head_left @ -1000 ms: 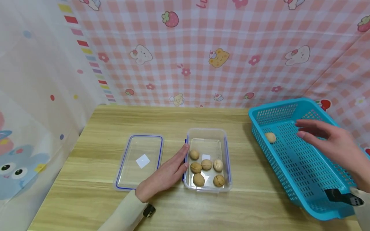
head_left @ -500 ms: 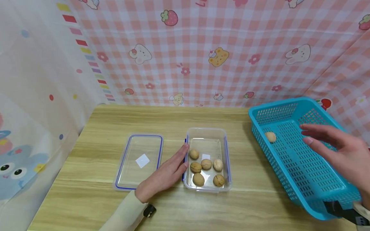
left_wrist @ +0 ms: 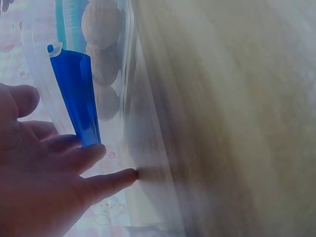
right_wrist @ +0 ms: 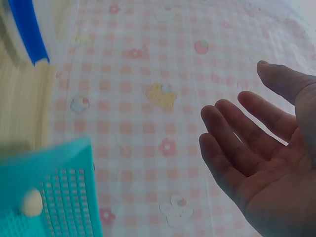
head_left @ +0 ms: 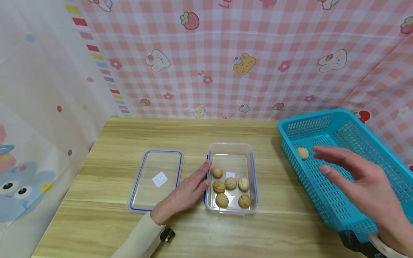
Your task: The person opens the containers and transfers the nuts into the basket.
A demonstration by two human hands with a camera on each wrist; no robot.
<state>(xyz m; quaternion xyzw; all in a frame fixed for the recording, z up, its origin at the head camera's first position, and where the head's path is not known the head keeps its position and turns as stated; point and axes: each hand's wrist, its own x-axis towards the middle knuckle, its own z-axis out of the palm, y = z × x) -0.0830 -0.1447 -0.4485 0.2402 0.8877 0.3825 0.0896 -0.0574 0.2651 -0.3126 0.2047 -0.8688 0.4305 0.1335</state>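
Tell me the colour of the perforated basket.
The basket is turquoise; the head view shows it best.

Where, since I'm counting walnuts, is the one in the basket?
In the head view, the walnut lies by the left wall of the blue basket, just left of the right hand.

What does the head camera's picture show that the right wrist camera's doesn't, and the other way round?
Only the head view shows the left hand resting against the clear box, the six walnuts in that box, and the lid beside it.

Only the right wrist view shows the right hand from its palm side, with the inner faces of its fingers.

Both show the turquoise basket, the single walnut in it, some wooden tabletop and the checked cloth behind.
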